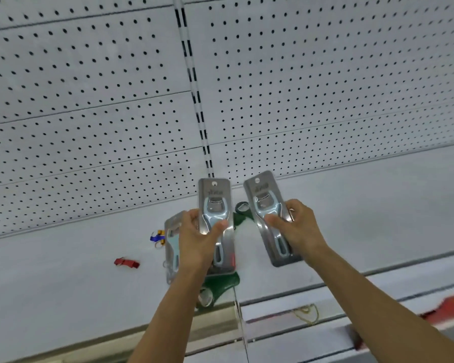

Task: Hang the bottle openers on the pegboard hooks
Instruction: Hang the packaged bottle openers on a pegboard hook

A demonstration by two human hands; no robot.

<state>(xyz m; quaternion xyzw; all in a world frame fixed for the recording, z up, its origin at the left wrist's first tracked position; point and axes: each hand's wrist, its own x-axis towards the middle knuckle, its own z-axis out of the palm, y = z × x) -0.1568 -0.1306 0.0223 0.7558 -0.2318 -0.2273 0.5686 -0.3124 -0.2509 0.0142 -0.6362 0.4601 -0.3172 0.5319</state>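
Observation:
My left hand (198,238) grips a carded pale blue bottle opener (215,203) upright by its lower half, thumb across the front. My right hand (296,224) grips a second carded opener (264,195), tilted slightly left. Each card has a hang hole at its top. Both are held above a white shelf (364,205), below the white pegboard (312,74). A third carded opener (172,247) lies on the shelf behind my left hand, partly hidden. No hooks show on the pegboard.
A green object (220,282) lies on the shelf under the held cards. A red piece (126,262) and a small blue and yellow item (157,237) lie to the left. A slotted upright (194,87) divides the pegboard panels. A yellow loop (306,313) hangs by the shelf front.

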